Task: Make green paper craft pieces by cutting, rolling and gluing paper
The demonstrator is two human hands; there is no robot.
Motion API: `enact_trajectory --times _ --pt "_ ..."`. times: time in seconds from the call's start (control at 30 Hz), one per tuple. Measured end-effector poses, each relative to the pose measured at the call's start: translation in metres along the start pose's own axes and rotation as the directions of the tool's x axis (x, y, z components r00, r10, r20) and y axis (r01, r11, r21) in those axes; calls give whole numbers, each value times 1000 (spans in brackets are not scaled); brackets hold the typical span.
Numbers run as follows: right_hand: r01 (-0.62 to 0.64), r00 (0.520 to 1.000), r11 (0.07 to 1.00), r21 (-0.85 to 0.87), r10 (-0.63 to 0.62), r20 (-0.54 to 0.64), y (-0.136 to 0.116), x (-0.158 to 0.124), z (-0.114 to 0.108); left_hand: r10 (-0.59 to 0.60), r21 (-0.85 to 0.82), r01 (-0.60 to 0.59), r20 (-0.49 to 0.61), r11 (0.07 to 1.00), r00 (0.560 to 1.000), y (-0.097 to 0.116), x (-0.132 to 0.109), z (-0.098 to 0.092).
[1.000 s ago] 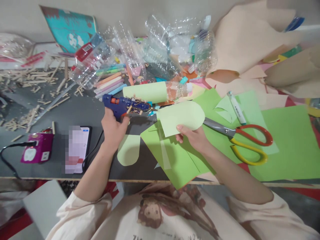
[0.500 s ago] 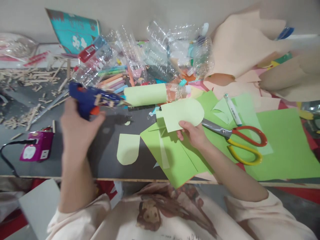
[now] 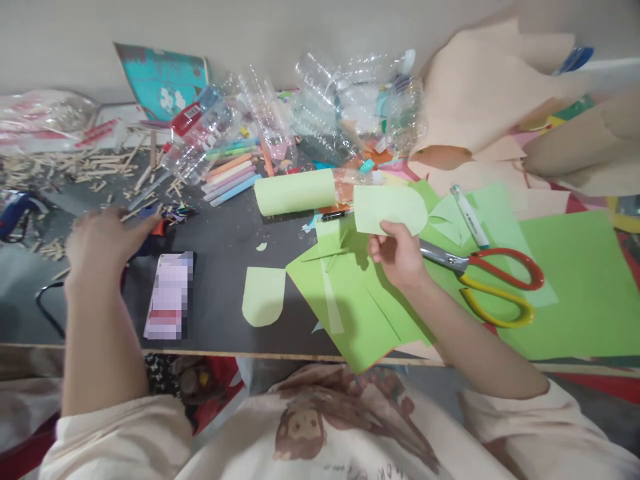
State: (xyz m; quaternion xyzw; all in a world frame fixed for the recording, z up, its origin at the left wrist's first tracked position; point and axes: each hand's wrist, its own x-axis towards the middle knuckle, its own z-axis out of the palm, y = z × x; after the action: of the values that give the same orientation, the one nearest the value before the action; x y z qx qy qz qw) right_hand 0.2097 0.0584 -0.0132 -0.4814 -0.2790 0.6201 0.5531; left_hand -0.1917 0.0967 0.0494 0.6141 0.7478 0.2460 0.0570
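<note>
On the left, my left hand (image 3: 103,247) is low over the table, its thumb along a blue hot glue gun (image 3: 145,248) with an orange trigger. Its fingers are blurred and partly hidden, but they appear closed around the gun. My right hand (image 3: 400,257) pinches a pale green paper piece (image 3: 390,208), rounded at one end, above the green sheets. A similar rounded paper piece (image 3: 263,297) lies flat on the dark table between my hands. Behind it, a plastic bottle wrapped in pale green paper (image 3: 296,192) rests on its side.
Scissors (image 3: 453,260) with red and yellow handles lie on green paper (image 3: 575,287), near a white marker (image 3: 469,217). A phone (image 3: 169,297) sits near the front edge. Plastic bottles (image 3: 320,93), chalk-like sticks (image 3: 233,177) and wood sticks (image 3: 85,163) fill the back.
My left hand has moved left and lowered with the glue gun. My right hand has shifted slightly right with the paper piece. The phone now shows; my left arm covers the purple box.
</note>
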Motion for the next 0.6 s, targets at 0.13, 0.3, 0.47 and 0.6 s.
enact_trajectory --times 0.13,0.3,0.47,0.6 --pt "26 1000 999 -25 -25 15 1 -1 1 120 238 -196 301 951 946 93 -49 16" --pt "38 999 999 5 -38 -16 0 -3 4 434 198 -661 614 724 660 168 -99 68" --pt "35 999 999 -11 -35 -16 -2 -2 3 488 114 -727 671 677 559 176 -103 95" --pt "10 1000 1000 -17 -10 -9 -2 -4 4 474 -79 -567 650 820 594 164 -96 104"
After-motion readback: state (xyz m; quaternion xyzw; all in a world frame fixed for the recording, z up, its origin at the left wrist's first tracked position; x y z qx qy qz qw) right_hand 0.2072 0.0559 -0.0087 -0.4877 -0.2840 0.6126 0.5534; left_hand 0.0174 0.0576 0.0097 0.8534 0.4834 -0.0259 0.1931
